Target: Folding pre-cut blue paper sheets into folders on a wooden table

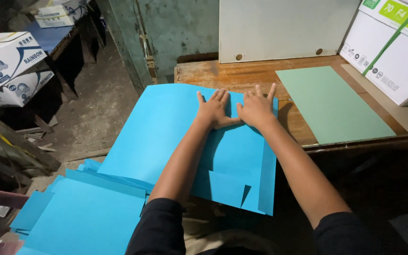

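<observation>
A large blue paper sheet [161, 127] lies over the near left corner of a wooden table [242, 73] and hangs off its edge toward me. My left hand [215, 109] and my right hand [257, 106] press flat on the sheet side by side, fingers spread, thumbs almost touching. Neither hand grips anything. A folded flap of the same blue paper [267, 179] runs along the sheet's right side below my right forearm.
A stack of blue sheets [86, 217] lies low at my left. A green sheet [331, 104] rests on the table to the right, next to a white carton of paper [393, 52]. A white board [279, 28] stands behind. Cardboard boxes [8, 63] sit at far left.
</observation>
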